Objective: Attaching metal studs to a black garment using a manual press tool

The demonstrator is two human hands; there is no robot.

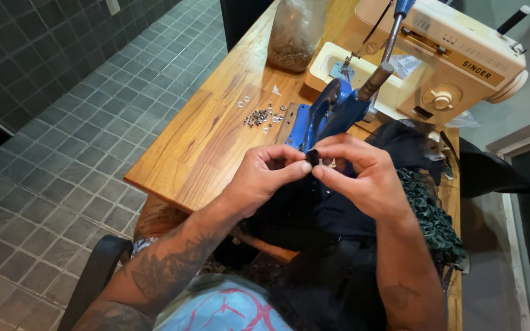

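left hand (265,175) and right hand (363,178) pinching black fabric (314,211) together, blue press (332,113) just behind, small metal eyelets (259,116) scattered on wooden table (197,141)

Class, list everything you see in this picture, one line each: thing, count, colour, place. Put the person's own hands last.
Wooden table: one, brown, centre.
Cream sewing machine: one, table's far right.
Blue metal hand press: one, beside the machine.
Glass jar: one, clear, far edge.
Small metal eyelets: many, silver, scattered left of the press.
Black fabric: one piece, under the hands.
Dark green ruffled cloth: one, right of the hands.
Grey tiled floor: left.
Left hand: fingers pinching the fabric.
Right hand: fingers pinching the fabric.
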